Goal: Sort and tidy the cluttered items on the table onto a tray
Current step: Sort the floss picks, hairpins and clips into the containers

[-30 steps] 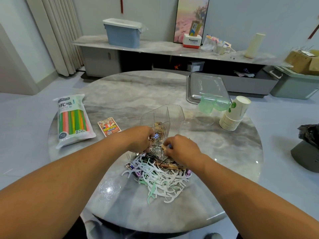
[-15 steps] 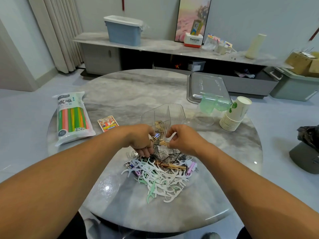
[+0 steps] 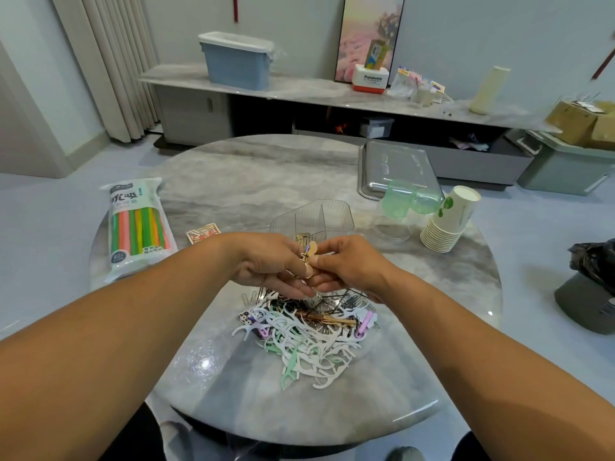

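Both hands meet above the floss-pick pile (image 3: 306,341). The left hand (image 3: 266,264) and right hand (image 3: 349,264) together pinch small clips (image 3: 307,256).

The room is bright with soft, even light. A white shine spot sits on the surface (image 3: 204,362). Straight lines bend near the edges, and far things look a little fuzzy.
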Demonstrator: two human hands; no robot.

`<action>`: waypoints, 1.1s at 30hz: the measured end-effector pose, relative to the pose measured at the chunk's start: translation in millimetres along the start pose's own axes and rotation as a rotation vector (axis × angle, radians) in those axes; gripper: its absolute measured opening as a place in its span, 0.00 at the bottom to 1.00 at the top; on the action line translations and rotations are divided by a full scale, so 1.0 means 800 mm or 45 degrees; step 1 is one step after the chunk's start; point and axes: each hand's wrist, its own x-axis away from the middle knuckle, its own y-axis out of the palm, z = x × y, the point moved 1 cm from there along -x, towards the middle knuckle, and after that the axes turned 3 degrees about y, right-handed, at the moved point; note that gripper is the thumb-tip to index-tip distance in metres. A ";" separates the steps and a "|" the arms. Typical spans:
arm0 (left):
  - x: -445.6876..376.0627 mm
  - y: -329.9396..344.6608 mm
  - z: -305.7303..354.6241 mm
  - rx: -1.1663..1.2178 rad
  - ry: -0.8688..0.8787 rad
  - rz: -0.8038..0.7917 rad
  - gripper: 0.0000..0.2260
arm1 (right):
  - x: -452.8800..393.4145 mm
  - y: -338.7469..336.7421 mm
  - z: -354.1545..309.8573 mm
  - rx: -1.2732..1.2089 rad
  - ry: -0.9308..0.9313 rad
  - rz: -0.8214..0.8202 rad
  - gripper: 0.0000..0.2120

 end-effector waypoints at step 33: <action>-0.006 -0.009 -0.008 -0.463 0.081 0.259 0.09 | 0.010 -0.040 -0.017 0.430 0.036 -0.044 0.05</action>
